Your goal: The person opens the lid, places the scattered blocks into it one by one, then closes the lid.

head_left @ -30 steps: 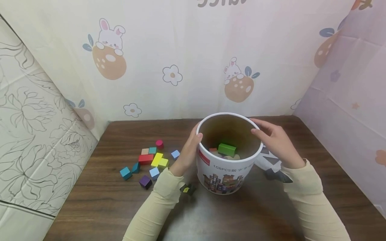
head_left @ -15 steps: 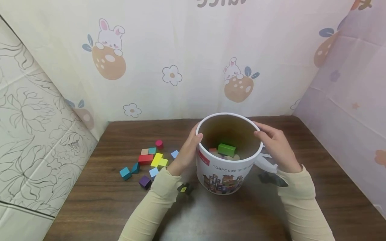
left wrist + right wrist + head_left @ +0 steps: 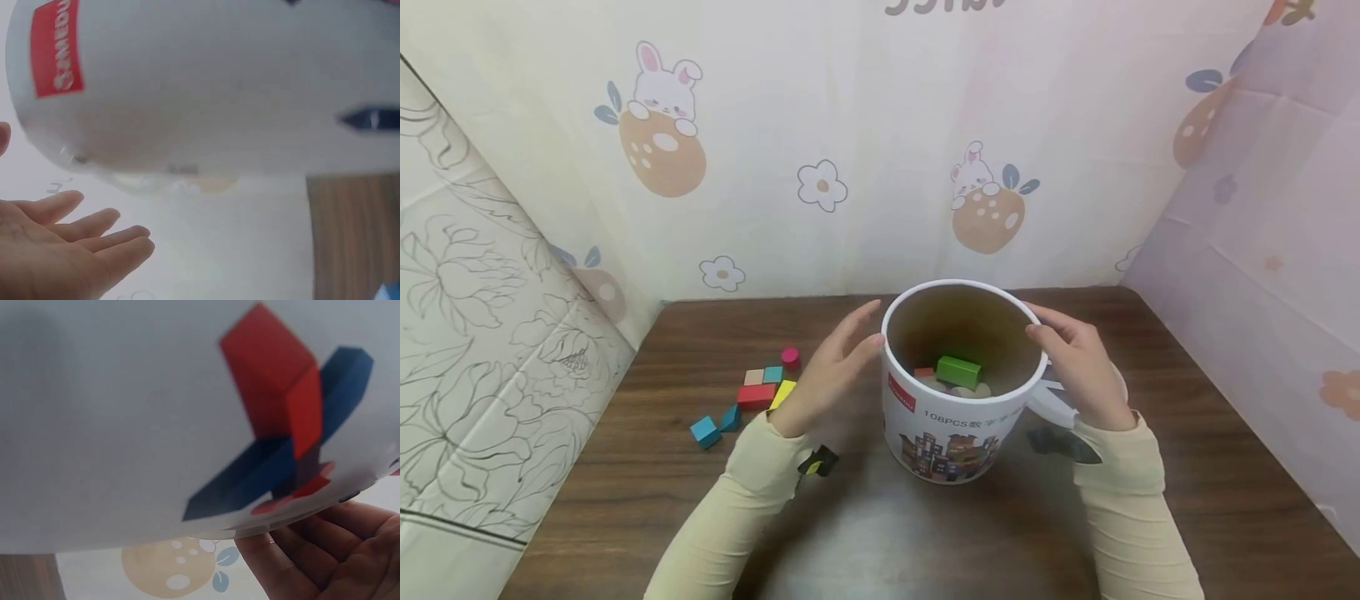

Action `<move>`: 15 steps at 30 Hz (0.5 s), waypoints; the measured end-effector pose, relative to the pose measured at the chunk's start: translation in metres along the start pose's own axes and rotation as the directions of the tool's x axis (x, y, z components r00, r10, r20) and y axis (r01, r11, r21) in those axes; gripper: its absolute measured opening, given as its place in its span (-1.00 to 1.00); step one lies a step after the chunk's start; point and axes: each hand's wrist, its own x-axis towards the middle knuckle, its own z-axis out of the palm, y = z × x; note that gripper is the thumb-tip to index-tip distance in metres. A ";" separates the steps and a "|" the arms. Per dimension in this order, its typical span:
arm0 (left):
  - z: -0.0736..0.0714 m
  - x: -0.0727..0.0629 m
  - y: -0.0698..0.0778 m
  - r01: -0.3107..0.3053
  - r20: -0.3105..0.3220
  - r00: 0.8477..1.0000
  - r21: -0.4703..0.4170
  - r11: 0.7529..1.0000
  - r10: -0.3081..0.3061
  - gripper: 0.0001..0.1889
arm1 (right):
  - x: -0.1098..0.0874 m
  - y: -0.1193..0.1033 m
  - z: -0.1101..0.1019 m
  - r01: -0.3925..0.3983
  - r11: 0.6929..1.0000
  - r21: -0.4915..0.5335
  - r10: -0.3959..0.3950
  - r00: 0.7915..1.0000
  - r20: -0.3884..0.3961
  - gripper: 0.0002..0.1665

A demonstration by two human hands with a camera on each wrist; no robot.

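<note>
A white mug-shaped bucket (image 3: 898, 429) stands upright on the table, printed with buildings and a red label. Inside it lie a green block (image 3: 958, 372) and several other blocks, partly hidden by the rim. My left hand (image 3: 823, 371) is held beside the bucket's left side, a small gap away, its fingers extended and holding nothing; the left wrist view shows this hand (image 3: 72, 247) apart from the wall. At the right rim my right hand (image 3: 1084, 371) grips the bucket, thumb over the edge. In the right wrist view its fingers (image 3: 269, 565) lie against the outer wall.
Left of the bucket, loose blocks lie on the dark wooden table (image 3: 625, 500): a red block (image 3: 755, 397), a yellow block (image 3: 782, 392), a teal block (image 3: 705, 432), a crimson cylinder (image 3: 790, 358). The bucket's white handle (image 3: 1051, 406) points right. A patterned curtain (image 3: 760, 125) hangs behind.
My left hand has come off the bucket's left rim and moved left, covering some loose blocks. The right hand stays at the right rim. The head view has shifted slightly.
</note>
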 end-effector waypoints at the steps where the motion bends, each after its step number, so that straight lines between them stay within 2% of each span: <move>1: -0.004 -0.002 -0.001 -0.002 -0.005 1.000 0.020 1.000 0.002 -0.37 | 0.000 0.000 0.000 0.000 1.000 0.001 0.000 1.000 -0.001 -0.49; 5: -0.023 -0.013 -0.007 -0.026 -0.019 0.999 0.150 0.988 0.029 -0.29 | -0.001 -0.002 0.002 0.010 1.000 0.003 -0.010 1.000 -0.006 -0.49; 8: -0.040 -0.021 -0.014 -0.038 -0.028 0.998 0.288 0.957 0.048 -0.24 | 0.000 -0.002 0.002 0.018 1.000 -0.002 -0.018 1.000 -0.007 -0.49; 11: -0.061 -0.030 -0.022 -0.005 -0.033 0.999 0.394 0.919 0.020 -0.18 | 0.000 -0.002 0.002 0.015 1.000 -0.005 -0.015 1.000 -0.006 -0.49; 15: -0.092 -0.041 -0.035 0.066 -0.043 0.998 0.502 0.863 -0.052 -0.13 | 0.000 -0.002 0.001 0.007 1.000 0.005 -0.007 1.000 -0.002 -0.49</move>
